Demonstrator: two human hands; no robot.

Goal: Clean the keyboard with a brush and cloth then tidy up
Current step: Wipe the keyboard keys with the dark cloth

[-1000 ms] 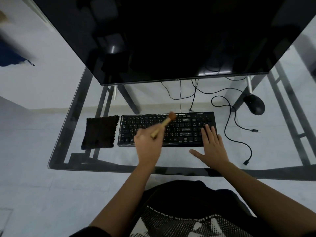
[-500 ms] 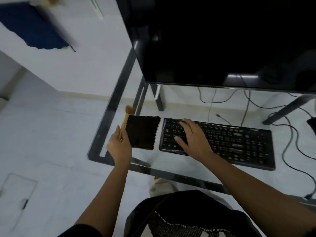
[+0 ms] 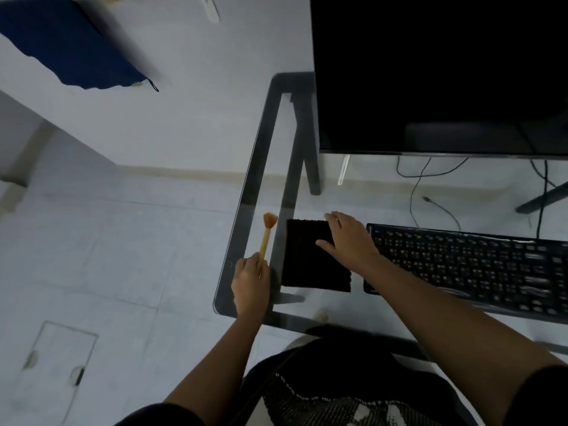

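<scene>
A black keyboard (image 3: 479,265) lies on the glass desk (image 3: 246,210), running off the right edge of view. Left of it lies a dark square cloth (image 3: 307,259). My right hand (image 3: 350,238) rests on the cloth's right edge with its fingers spread over the fabric; whether it grips the cloth I cannot tell. My left hand (image 3: 250,281) is closed on the handle of a small wooden brush (image 3: 266,233), near the desk's left edge. The brush bristles point away from me, left of the cloth.
A large dark monitor (image 3: 439,72) stands at the back of the desk above the keyboard. Cables (image 3: 415,186) hang behind the keyboard. The desk's left rim and front left corner lie just beside my left hand. A blue cloth (image 3: 70,53) hangs at the far left.
My left hand carried the brush from over the keyboard to the desk's left side. My right hand moved left from the keyboard onto the cloth. The view swung left.
</scene>
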